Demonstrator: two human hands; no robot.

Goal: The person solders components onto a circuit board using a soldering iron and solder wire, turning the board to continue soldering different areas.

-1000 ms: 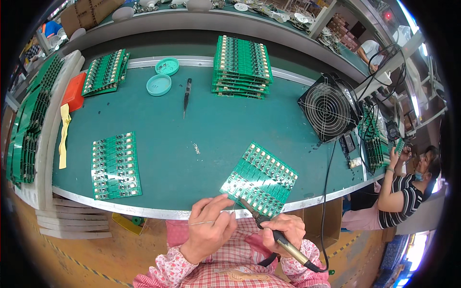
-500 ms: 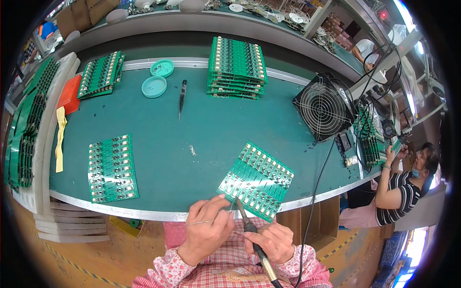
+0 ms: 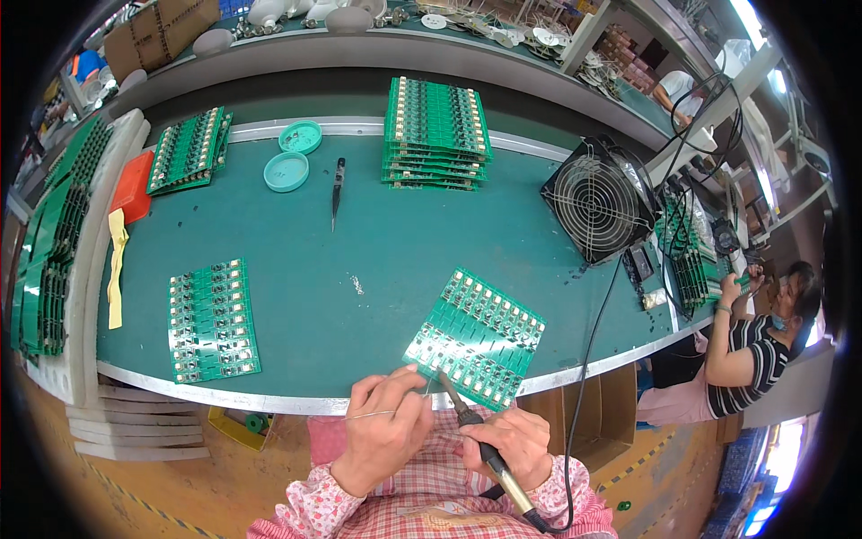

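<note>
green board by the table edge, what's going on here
A person's right hand holds a soldering iron, its tip at the near side of the green board; whether it touches is hard to tell. The left hand holds a thin wire by the board's left corner. Another board lies to the left, and a board stack stands farther back.

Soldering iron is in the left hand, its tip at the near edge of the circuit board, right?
Not quite: the head view shows the soldering iron in the right hand; the left hand holds a thin wire. The tip is indeed at the near edge of the circuit board.
</note>
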